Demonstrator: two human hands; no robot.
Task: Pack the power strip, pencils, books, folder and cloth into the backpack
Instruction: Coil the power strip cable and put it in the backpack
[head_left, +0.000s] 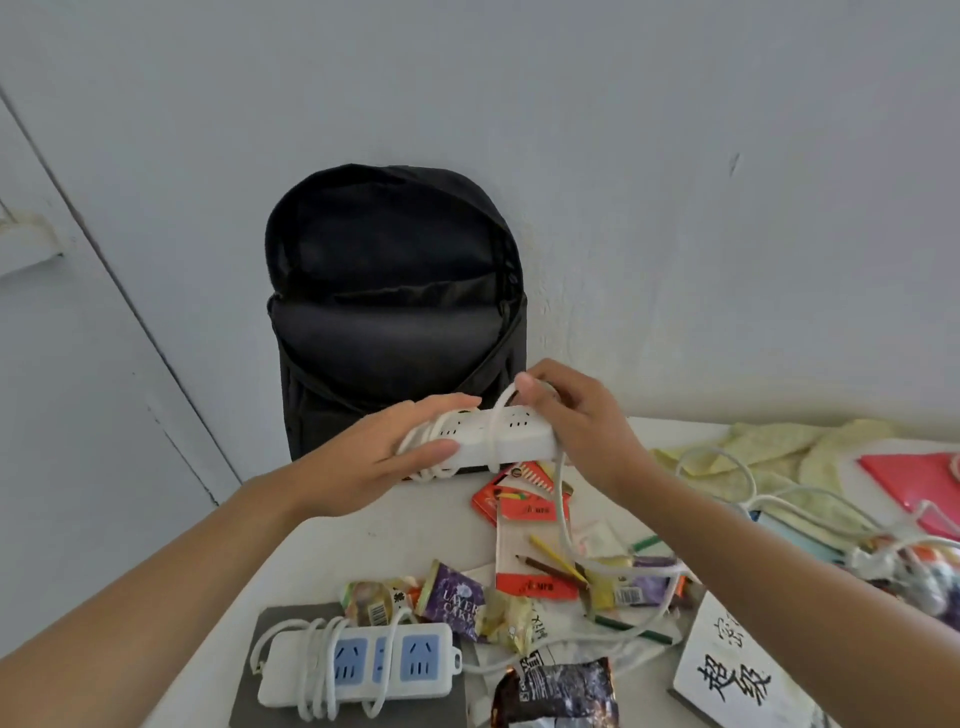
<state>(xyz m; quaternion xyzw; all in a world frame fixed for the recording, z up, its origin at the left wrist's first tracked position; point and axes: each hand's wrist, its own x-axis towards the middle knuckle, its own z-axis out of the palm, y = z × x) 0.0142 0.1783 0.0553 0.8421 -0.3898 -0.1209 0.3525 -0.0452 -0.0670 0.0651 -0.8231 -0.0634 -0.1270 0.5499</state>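
At seven o'clock from our hands, a blue-socket power strip (358, 662) lies on a grey book (291, 616) with its wire wound round it. Up at eleven o'clock the black backpack (395, 291) leans on the wall with its mouth wide open, and we see nothing inside it. Our left hand (410, 447) holds the left end of the white power strip (511, 439), with the fingers over the top and the thumb under it. The strip lies flat between both hands, just above the table (363, 545) and right in front of the backpack. Our right hand (582, 421) is at the strip's other end and pinches a loop of the cord (561, 499) with its thumb. A few loops already go round the strip. The rest of the cord hangs down toward five o'clock and runs over the pencils (556, 564) and the snack packets (454, 603). We think we are wrapping up the cord so that the strip can go in the bag. Next we should wind on the loose part, taking care not to drag the pencils along. Then we should lift the strip up into the open bag. At four o'clock lies a white book (737, 670). At three o'clock are the yellow cloth (769, 452) and the pink folder (914, 478), not packed yet.
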